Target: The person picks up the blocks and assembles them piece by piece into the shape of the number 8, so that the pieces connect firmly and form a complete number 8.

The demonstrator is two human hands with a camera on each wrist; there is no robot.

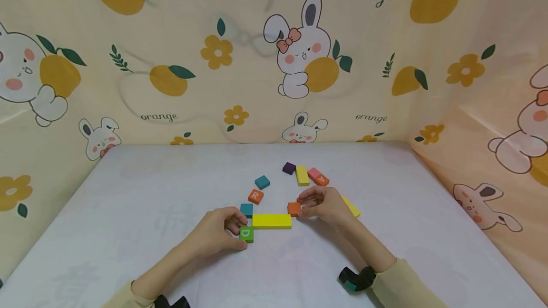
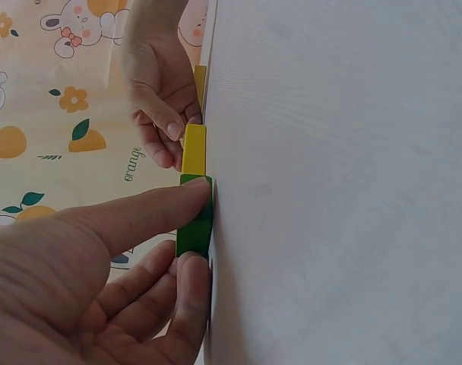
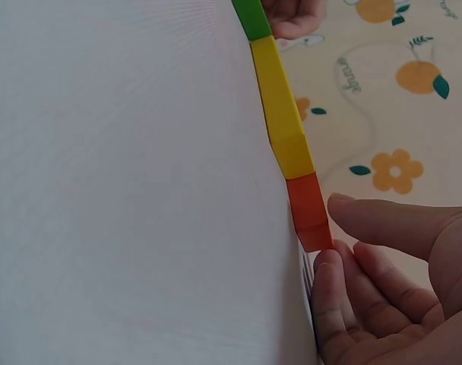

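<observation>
Two hands work at the middle of a pale table (image 1: pixel 128 194) walled on three sides by a cloth printed with rabbits and oranges. The largest piece in play is the long yellow block (image 1: pixel 271 221), lying flat and crosswise near the table's centre. At its left end sits the green block (image 1: pixel 246 234) marked D, just touching or nearly so, with a teal block (image 1: pixel 246 209) right behind it; at its right end the orange block (image 1: pixel 293 208) sits against the far corner. Judging by this, a short line of three or four pieces is laid down, while several remain loose toward the far edge: a teal square (image 1: pixel 262 182), an orange R block (image 1: pixel 255 197), a purple block (image 1: pixel 288 168), a yellow bar (image 1: pixel 302 176) and a pink-orange block (image 1: pixel 318 177); another yellow piece (image 1: pixel 353 208) lies half hidden behind the right wrist. The left hand (image 1: pixel 218 234) pinches the green block, forefinger stretched along its top and thumb below, fingers curled. The right hand (image 1: pixel 327 206) holds the orange block between curled fingertips and thumb, closed lightly on it.
</observation>
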